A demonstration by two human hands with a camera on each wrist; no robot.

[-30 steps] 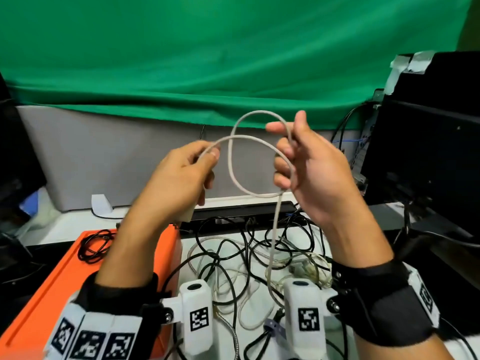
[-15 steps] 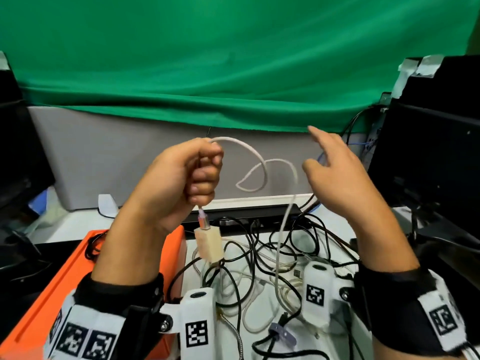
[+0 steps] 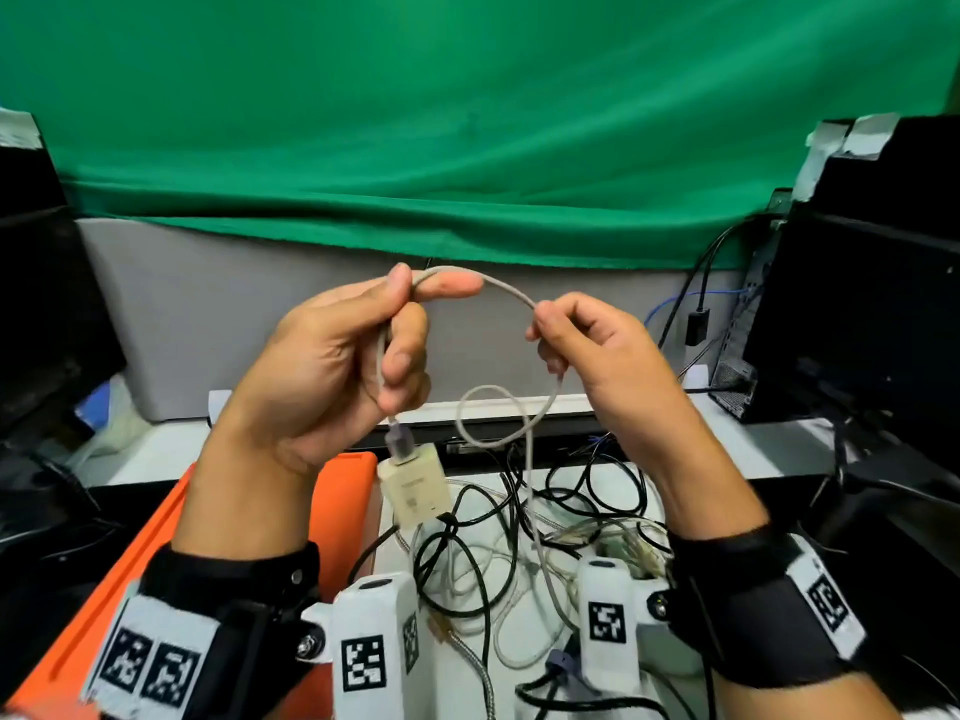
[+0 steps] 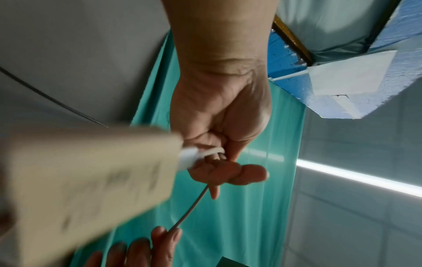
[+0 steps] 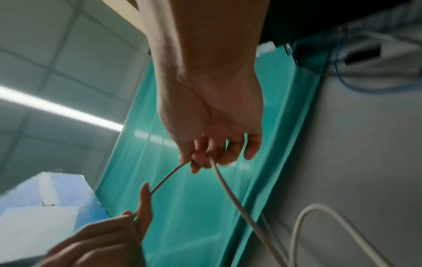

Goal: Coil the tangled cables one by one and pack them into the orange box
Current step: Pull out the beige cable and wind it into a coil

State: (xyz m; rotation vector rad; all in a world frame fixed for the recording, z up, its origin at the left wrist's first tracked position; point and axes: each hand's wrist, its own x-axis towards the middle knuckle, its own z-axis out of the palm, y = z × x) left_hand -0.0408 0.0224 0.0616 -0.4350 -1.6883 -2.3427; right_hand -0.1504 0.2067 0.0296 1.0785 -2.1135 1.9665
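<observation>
A beige cable arcs between both raised hands. My left hand grips it near the plug end, thumb and forefinger pinching the top; a cream adapter block hangs below that hand, blurred in the left wrist view. My right hand pinches the same cable further along. From there the cable drops, forms a small loop, then runs down into the tangled pile of black and pale cables. The orange box lies at lower left, under my left forearm.
A green cloth hangs behind a grey partition. Black equipment stands at right with plugged cables, another dark unit at left. A black bar-shaped device lies behind the pile on the white tabletop.
My right hand, open half a second ago, has closed on the cable to the right of my left hand. The large held loop from a second ago is gone; a small loop hangs below.
</observation>
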